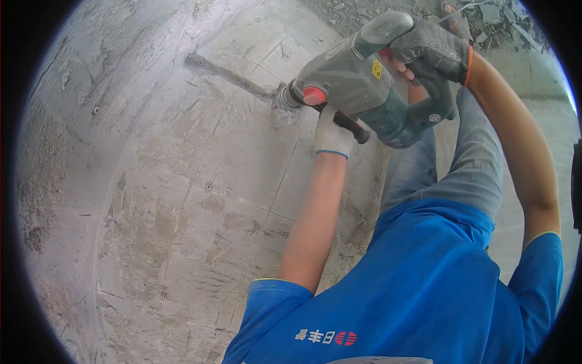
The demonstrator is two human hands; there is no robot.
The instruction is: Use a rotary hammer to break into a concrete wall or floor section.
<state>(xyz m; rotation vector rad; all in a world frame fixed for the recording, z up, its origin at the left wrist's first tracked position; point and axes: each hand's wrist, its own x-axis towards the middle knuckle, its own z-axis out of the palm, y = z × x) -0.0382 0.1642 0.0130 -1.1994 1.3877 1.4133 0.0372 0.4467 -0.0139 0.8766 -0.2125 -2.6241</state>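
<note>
A dark green-grey rotary hammer [354, 79] lies across the upper middle of the view, its chuck end [290, 97] close against a rough, dusty concrete surface [200, 164]. Gloved in white with a blue cuff, my left hand [333, 133] is closed round the black side handle [350, 125] behind the chuck. My right hand [431, 50], in a grey glove with an orange cuff, grips the rear of the tool by its main handle. A narrow groove [230, 76] runs through the concrete up to the chuck. The bit's tip cannot be made out.
Thin straight lines [276, 191] cross the concrete. Broken rubble [488, 21] lies at the top right, with a thin pale cord [470, 7] over it. My legs in jeans [476, 151] are just below and right of the tool.
</note>
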